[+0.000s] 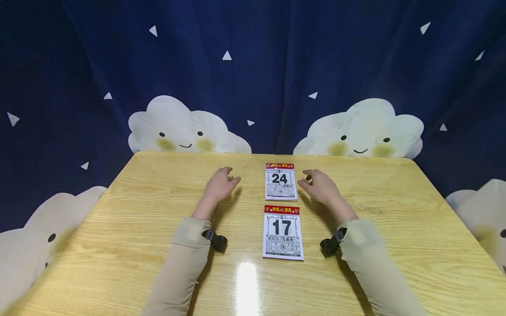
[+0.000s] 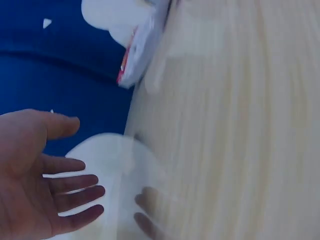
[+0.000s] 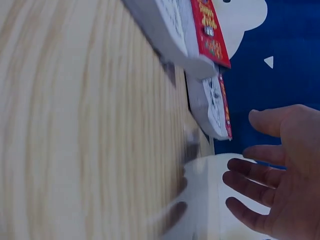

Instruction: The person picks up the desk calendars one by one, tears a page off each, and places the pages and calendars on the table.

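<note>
Two tear-off calendars lie face up on the wooden table, one behind the other. The farther calendar [image 1: 280, 184] has a red header and shows 24; the nearer calendar [image 1: 282, 232] shows 17. To the left of the farther one is my left hand [image 1: 221, 184], fingers spread and holding nothing. My right hand [image 1: 321, 186] is just right of that same calendar, apart from it and also holding nothing. In the right wrist view both pads appear side-on, the nearer calendar [image 3: 172, 35] in front of the farther calendar [image 3: 212, 105]. The left wrist view catches one calendar [image 2: 142, 52] edge-on.
The light wooden table [image 1: 130, 210] reaches back to a dark blue curtain [image 1: 269, 52] printed with clouds and small white triangles. Wrist cameras sit on the left [image 1: 218, 242] and right [image 1: 329, 246] forearms. A bright glare strip lies on the tabletop near the front.
</note>
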Demonstrator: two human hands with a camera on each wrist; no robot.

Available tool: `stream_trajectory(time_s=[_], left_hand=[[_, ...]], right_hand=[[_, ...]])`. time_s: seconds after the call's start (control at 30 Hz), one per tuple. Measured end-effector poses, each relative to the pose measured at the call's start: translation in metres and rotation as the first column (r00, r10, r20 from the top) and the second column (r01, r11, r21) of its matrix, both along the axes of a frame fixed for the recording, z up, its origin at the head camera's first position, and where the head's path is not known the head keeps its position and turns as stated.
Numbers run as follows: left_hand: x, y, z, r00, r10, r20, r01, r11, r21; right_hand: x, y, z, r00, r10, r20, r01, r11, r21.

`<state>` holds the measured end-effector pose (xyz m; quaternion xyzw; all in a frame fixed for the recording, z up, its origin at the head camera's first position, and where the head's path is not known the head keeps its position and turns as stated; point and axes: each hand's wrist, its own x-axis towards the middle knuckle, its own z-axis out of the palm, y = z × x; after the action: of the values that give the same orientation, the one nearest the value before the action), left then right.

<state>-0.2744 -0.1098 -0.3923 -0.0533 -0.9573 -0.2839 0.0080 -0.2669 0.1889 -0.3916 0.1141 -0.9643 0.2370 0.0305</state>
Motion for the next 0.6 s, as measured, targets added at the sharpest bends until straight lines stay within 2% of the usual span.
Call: stream_trajectory(time_s=[0.13,0.2,0.33,0.43,0.6], left_hand=[[-0.001,0.014,-0.002,1.0,0.014,0.027,-0.017,0.996,0.087],[0.0,0.02,-0.003,0.999,0.022,0.039,-0.027,0.992,0.124],[0.003,0.033,-0.005,0.999,0.038,0.037,-0.042,0.993,0.114],[0.005,0.043,-0.005,0.999,0.025,0.036,-0.029,0.994,0.11],[0.008,0.056,-0.005,0.996,-0.01,0.089,-0.006,0.985,0.173]], right_hand=[[0.001,-0.006,0.0,1.0,0.015,0.0,-0.015,0.999,-0.052],[0.002,-0.008,-0.001,0.999,0.018,0.029,-0.016,0.996,-0.082],[0.001,-0.013,-0.005,0.993,0.0,0.114,0.016,0.991,-0.134],[0.0,-0.017,-0.008,0.991,-0.014,0.136,0.032,0.991,-0.132],[0.0,-0.023,-0.011,0.986,-0.038,0.163,0.057,0.992,-0.11]])
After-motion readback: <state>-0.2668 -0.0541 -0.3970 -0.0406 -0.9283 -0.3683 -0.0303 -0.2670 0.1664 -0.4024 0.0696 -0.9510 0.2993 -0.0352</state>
